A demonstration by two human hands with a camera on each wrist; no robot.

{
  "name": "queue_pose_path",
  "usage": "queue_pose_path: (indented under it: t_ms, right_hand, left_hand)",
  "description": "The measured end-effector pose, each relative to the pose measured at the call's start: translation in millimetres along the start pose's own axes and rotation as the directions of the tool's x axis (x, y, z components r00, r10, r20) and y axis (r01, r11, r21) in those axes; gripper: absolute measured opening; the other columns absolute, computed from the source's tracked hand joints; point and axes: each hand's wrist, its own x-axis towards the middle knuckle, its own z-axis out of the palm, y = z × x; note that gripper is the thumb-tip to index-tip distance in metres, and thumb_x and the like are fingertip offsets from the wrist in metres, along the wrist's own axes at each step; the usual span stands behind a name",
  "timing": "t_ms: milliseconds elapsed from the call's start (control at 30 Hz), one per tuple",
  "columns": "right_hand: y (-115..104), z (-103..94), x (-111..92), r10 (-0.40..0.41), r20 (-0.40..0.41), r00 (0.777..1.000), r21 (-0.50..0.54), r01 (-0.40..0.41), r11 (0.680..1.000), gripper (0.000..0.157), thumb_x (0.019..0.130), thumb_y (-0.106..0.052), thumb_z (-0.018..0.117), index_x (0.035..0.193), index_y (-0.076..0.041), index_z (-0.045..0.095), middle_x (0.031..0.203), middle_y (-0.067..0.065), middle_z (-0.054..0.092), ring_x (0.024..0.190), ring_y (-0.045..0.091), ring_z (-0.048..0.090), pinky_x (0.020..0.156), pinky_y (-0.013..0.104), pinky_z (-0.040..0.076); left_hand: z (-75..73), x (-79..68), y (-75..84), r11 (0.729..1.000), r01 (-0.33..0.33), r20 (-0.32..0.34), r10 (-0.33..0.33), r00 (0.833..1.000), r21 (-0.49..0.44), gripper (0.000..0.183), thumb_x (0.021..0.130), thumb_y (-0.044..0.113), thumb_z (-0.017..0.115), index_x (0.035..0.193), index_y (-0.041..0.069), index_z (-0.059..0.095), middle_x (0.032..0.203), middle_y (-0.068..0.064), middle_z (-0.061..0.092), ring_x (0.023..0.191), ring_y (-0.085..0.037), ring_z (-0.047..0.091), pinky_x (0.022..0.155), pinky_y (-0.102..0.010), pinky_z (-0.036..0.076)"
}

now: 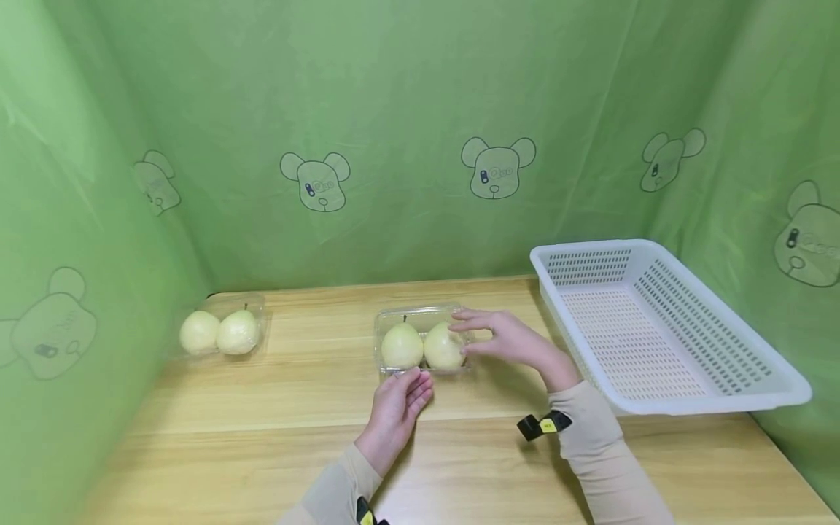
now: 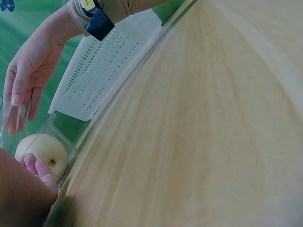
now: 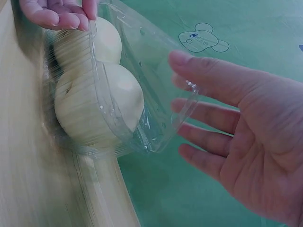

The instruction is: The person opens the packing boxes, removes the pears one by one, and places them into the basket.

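Observation:
Two pale yellow pears (image 1: 402, 345) sit side by side in a clear plastic clamshell box (image 1: 389, 319) in the middle of the table. At the box's front edge, my left hand (image 1: 397, 405) has its thumb on the rim and its fingers curled below. My right hand (image 1: 508, 337) comes from the right and holds the side of the raised clear lid (image 3: 156, 127) between thumb and fingers. In the right wrist view the lid stands at an angle over the pears. The left wrist view shows one pear (image 2: 42, 150), partly behind my left fingers.
Another clear box with two pears (image 1: 238, 332) stands at the table's far left, by the green curtain (image 1: 407, 240). To the right is a large white perforated plastic basket (image 1: 728, 405), its near corner close to my right forearm. Green curtain encloses the back and both sides.

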Motion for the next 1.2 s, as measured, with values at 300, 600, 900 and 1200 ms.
queue_pose_path:
  t_ms: [300,600,900,1200]
  right_hand:
    - [0,-0.3,2,-0.031,-0.045,0.998,0.029,0.032,0.999,0.041,0.086,-0.026,0.071,0.124,-0.011,0.067,0.141,0.015,0.055,0.135,0.036,0.048,0.114,0.055,0.035]
    - [0,-10.3,3,0.062,-0.257,0.964,0.017,-0.06,0.998,0.034,0.09,-0.023,0.067,0.12,-0.009,0.068,0.125,0.014,0.067,0.119,0.036,0.062,0.104,0.053,0.047]
    - [4,-11.3,6,0.061,-0.255,0.965,0.046,-0.051,0.998,0.036,0.092,-0.022,0.066,0.123,-0.004,0.066,0.125,0.018,0.066,0.116,0.038,0.063,0.101,0.052,0.05]
    - [10,-8.9,8,0.117,-0.265,0.957,0.126,-0.086,0.988,0.038,0.095,-0.024,0.061,0.129,-0.005,0.061,0.125,0.02,0.066,0.113,0.036,0.065,0.099,0.05,0.052]
  left_hand:
    - [-0.5,0.4,-1.1,1.0,0.005,-0.001,-0.005,1.0,0.014,0.02,0.093,0.012,0.06,0.108,-0.001,0.056,0.087,-0.002,0.072,0.083,-0.011,0.068,0.084,-0.025,0.058]
    - [2.4,-2.3,-4.3,1.0,0.022,0.029,-0.022,0.999,0.02,0.022,0.094,0.011,0.058,0.11,-0.005,0.056,0.084,-0.001,0.071,0.08,-0.01,0.068,0.081,-0.024,0.058]
    - [3.6,-4.5,-2.2,1.0,0.027,0.035,-0.027,0.999,0.006,0.026,0.094,0.012,0.059,0.113,-0.005,0.054,0.086,-0.001,0.071,0.083,-0.011,0.068,0.083,-0.024,0.058]
    - [2.6,-7.9,2.2,0.998,0.065,0.061,-0.065,0.996,0.004,0.023,0.095,0.013,0.058,0.112,-0.003,0.055,0.088,-0.002,0.071,0.085,-0.012,0.069,0.088,-0.028,0.058]
